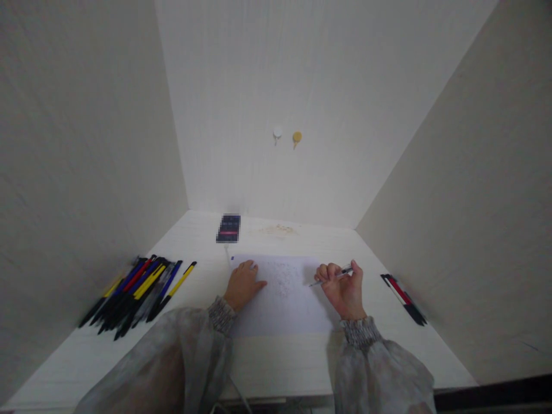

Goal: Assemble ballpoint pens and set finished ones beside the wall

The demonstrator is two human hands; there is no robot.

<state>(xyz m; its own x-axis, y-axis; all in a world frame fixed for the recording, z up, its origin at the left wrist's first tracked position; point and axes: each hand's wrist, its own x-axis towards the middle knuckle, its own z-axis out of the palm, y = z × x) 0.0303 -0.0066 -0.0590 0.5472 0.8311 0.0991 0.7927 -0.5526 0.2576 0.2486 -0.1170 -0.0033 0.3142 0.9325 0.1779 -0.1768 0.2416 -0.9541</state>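
Note:
A sheet of paper point(276, 319) with faint grey marks near its upper middle lies on the white table. My left hand point(244, 286) rests flat on the sheet's left side, fingers stretched out and thumb apart. Over the right side of the sheet, my right hand point(344, 288) is turned partly palm up, with its fingers closed on a slim clear pen point(347, 269). The pen slants, its thin tip pointing down and left, close to the paper. Whether the tip touches the paper I cannot tell.
At the left lies a pile of pens point(140, 290) in black, yellow, blue and red. Several more pens point(403, 299) lie by the right wall. A phone point(228, 228) with a cable sits behind the paper. Two hooks point(297, 137) hang on the back wall.

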